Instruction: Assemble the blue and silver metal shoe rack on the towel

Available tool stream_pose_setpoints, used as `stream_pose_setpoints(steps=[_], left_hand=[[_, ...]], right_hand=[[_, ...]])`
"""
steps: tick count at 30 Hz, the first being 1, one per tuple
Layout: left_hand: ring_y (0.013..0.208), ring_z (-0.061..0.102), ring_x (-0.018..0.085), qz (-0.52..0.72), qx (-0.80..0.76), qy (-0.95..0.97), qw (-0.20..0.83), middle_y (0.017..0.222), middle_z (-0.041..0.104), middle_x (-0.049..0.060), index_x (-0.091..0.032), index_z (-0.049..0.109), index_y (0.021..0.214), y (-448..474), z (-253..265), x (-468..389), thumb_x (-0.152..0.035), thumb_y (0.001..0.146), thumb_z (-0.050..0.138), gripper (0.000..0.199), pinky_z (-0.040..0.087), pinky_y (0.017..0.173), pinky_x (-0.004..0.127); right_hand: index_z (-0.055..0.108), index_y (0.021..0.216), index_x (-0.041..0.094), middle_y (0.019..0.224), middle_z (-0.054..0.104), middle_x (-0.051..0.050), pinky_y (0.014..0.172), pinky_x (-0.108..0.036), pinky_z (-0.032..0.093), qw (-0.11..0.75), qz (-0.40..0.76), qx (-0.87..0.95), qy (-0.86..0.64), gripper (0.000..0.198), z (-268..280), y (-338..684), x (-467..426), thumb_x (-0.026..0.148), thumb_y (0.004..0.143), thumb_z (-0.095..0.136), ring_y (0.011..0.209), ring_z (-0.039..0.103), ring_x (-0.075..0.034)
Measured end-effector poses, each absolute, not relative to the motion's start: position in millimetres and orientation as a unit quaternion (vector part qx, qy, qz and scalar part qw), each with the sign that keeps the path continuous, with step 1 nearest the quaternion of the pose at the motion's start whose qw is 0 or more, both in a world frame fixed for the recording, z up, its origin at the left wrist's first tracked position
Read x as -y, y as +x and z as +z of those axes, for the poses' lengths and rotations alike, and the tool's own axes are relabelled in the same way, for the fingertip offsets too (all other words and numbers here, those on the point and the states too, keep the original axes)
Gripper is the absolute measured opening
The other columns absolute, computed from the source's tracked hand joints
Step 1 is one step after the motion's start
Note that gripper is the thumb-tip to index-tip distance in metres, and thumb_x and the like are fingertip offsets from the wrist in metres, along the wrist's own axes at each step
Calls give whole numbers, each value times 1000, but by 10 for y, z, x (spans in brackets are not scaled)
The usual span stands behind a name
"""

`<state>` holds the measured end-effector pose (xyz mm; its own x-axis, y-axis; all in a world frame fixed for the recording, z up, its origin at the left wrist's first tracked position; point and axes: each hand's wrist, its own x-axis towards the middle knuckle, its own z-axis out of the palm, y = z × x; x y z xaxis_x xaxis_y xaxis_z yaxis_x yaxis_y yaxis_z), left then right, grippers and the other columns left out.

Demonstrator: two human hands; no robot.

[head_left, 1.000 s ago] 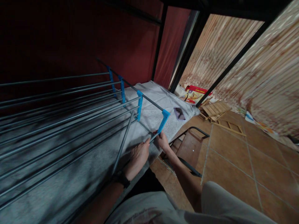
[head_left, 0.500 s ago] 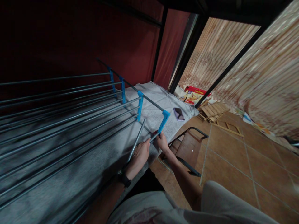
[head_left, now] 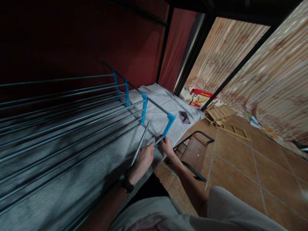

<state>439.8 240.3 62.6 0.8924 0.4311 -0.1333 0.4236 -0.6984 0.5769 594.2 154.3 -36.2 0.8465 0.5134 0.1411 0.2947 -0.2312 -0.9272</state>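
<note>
A drying rack of grey metal tubes and blue plastic joints lies across a grey cloth. At its near corner my left hand, with a dark watch on the wrist, is closed around a short metal tube. My right hand pinches the same spot, where that tube meets the lower end of a blue plastic joint. Another metal tube slants up beside my left hand, its upper end free. My fingers hide part of the tube and the joint's lower end.
Grey cloth covers the raised surface under the rack. A pixelated phone-like object lies near its right edge. A brown step stool stands close on the right. Beyond are wooden slatted pieces and a red-yellow box.
My left hand and wrist have shifted slightly to the left, and the slanting tube beside them has moved a little with them. My right hand stays at the joint.
</note>
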Motion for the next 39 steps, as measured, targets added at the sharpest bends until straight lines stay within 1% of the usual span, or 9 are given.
stream_pose_setpoints(steps=[5,15,19,28,31,35,39], left_hand=[[113,67,27,5,-235,919,316,122,71,16,-13,53,142,4388,625,-2402,-18,102,37,44,51,96,39],[111,68,27,1,-240,917,317,121,72,14,-15,54,142,4403,619,-2408,-19,102,38,43,52,94,38],[111,68,25,6,-237,918,318,120,72,15,-14,53,142,4391,610,-2397,-20,102,37,43,51,95,36],[114,67,25,-5,-242,917,318,124,71,14,-15,53,142,4401,637,-2408,-21,103,36,43,50,96,35],[112,68,25,-12,-238,922,305,121,72,15,-15,52,143,4391,635,-2404,-21,103,34,44,50,94,35],[106,70,27,-11,-232,932,280,114,73,16,-14,51,144,4373,640,-2404,-22,103,31,46,52,89,37],[113,67,26,8,-222,926,306,123,71,15,-15,54,141,4361,605,-2430,-20,102,37,43,50,96,36]], right_hand=[[60,95,22,89,69,-3,86,-36,51,563,95,255,-780,17,-355,5931,-1545,32,83,51,87,64,-20],[60,94,22,88,69,-3,86,-35,52,559,95,248,-786,16,-366,5934,-1559,31,83,50,86,64,-20],[59,94,23,90,69,-4,87,-36,52,558,93,249,-786,15,-368,5932,-1566,29,83,50,87,65,-20],[59,94,22,90,70,-4,87,-34,51,556,96,266,-782,18,-324,5906,-1527,35,85,51,87,65,-20],[60,96,22,92,70,-4,88,-34,51,555,101,271,-780,20,-327,5891,-1516,36,86,50,89,64,-20],[60,97,23,94,69,-5,90,-37,51,556,103,268,-780,22,-340,5886,-1518,38,86,50,92,63,-21],[60,97,23,93,69,-5,90,-37,51,562,103,264,-777,21,-350,5878,-1522,38,85,50,90,63,-21]])
